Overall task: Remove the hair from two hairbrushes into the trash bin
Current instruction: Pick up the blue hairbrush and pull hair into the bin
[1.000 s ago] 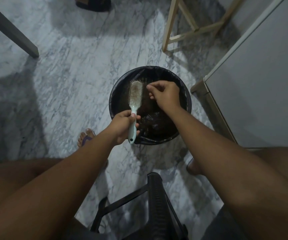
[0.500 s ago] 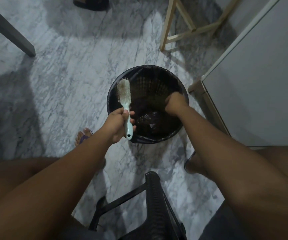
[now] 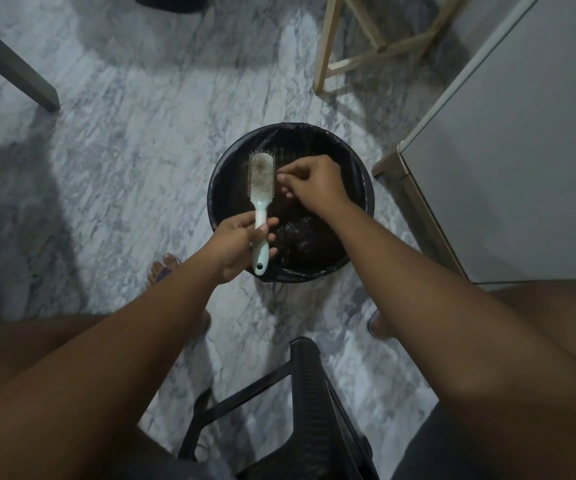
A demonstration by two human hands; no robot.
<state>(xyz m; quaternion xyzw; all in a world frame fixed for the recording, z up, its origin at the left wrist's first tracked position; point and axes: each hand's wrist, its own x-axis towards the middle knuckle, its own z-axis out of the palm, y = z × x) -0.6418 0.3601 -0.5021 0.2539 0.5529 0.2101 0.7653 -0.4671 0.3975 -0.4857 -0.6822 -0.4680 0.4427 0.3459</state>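
I see the left hand (image 3: 241, 244) gripping the handle of the light, stiff pale-green plastic hairbrush (image 3: 262, 178) over the black-lined round trash bin (image 3: 369, 202) by its left rim — its soft grey hair mat (image 3: 260, 168) should peel from an edge, where the curled fingertips of the right hand (image 3: 311, 183) pinch — whether on strands, I cannot tell.

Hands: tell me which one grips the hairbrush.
The left hand: it grips the pale green hairbrush by the handle, over the trash bin. The right hand holds no handle; its fingertips sit beside the bristles.
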